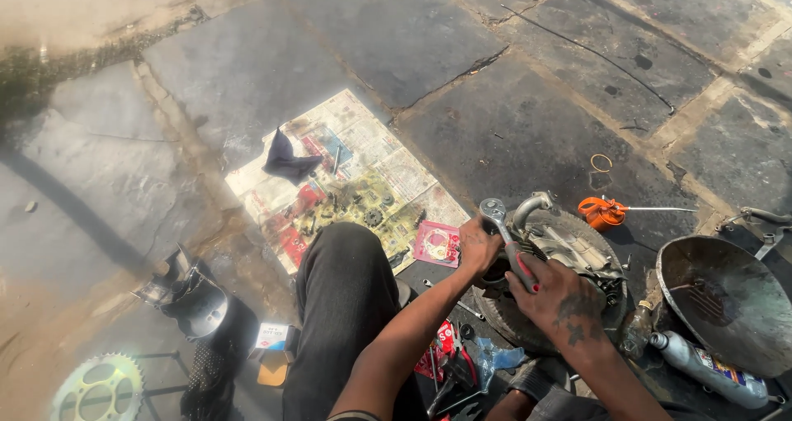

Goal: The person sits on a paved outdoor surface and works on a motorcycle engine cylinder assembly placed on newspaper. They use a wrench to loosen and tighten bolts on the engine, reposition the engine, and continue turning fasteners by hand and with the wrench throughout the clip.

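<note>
Harsh sunlight, hazy glare upper left, deep shadows, sharp centre
</note>
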